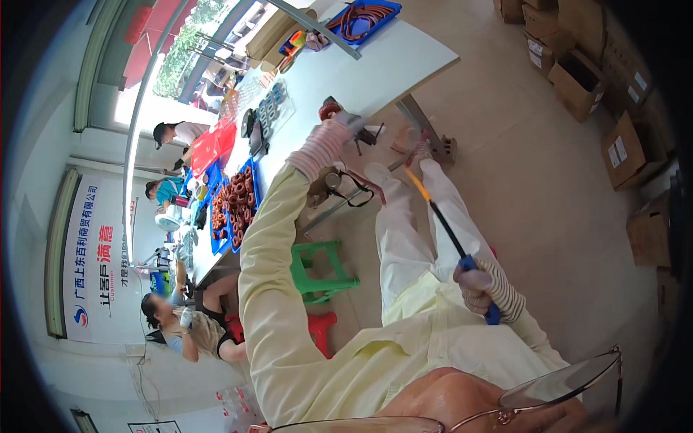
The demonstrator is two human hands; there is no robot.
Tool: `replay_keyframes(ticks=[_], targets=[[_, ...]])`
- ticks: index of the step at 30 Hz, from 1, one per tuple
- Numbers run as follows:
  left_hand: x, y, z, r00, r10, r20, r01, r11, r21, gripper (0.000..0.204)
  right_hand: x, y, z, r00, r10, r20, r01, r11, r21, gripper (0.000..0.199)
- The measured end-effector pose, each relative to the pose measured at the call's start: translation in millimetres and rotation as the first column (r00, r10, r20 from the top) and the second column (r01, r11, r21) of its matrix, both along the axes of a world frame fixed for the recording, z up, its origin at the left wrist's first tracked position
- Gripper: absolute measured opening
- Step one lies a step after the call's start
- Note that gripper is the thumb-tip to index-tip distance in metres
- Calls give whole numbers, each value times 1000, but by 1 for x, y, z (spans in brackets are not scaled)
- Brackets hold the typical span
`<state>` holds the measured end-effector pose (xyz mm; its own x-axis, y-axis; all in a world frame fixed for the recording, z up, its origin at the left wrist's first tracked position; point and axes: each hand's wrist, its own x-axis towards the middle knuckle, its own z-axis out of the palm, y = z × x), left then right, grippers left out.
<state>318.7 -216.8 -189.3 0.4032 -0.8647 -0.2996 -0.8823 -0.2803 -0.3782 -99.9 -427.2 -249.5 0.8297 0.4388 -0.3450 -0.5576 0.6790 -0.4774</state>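
Note:
My right hand (476, 287), in a striped cuff, is closed around the blue handle of a long tool (451, 231). The tool has a thin black shaft and an orange-yellow far end, and it points away from me over my legs. My left hand (349, 124), in a pink-and-white striped cuff, is stretched out to the table edge. It lies against a reddish ringed piece (330, 108) and a dark metal clamp (371, 136) at that edge. Its fingers are too blurred to tell whether they grip anything.
A white table (404, 58) runs along the left, bearing blue trays of reddish-brown rings (234, 206) and a tray of reddish strips (364, 20). A green stool (317, 270) stands below. Cardboard boxes (577, 83) line the right. Other people (191, 325) sit at the far left.

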Motion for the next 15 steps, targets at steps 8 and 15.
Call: replay_keyframes(ticks=[8, 15], targets=[[48, -81, 45, 446, 223, -867, -680, 714, -167, 23, 109, 17, -52, 979, 153, 137, -32, 772, -634, 18], [59, -109, 61, 740, 283, -610, -517, 820, -247, 17, 172, 35, -41, 951, 135, 278, -52, 957, -286, 24]])
